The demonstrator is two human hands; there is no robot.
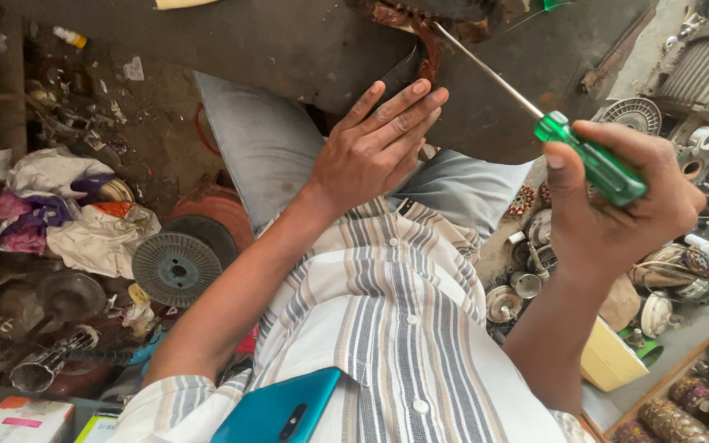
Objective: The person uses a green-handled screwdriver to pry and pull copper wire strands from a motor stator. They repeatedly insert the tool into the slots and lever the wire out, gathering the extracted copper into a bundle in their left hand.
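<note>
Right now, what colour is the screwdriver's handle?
Translucent green; the screwdriver handle shows clearly in the head view, gripped by the right hand.

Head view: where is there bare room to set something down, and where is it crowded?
Bare: the dark board above the left hand, and the floor strip beside the yellow box. Crowded: rags and spool on one side, motor parts under the right hand holding the screwdriver.

Green screwdriver handle (601, 164); striped shirt (387, 303); teal phone (281, 410); coil (428, 41) seemingly coppery.
</note>
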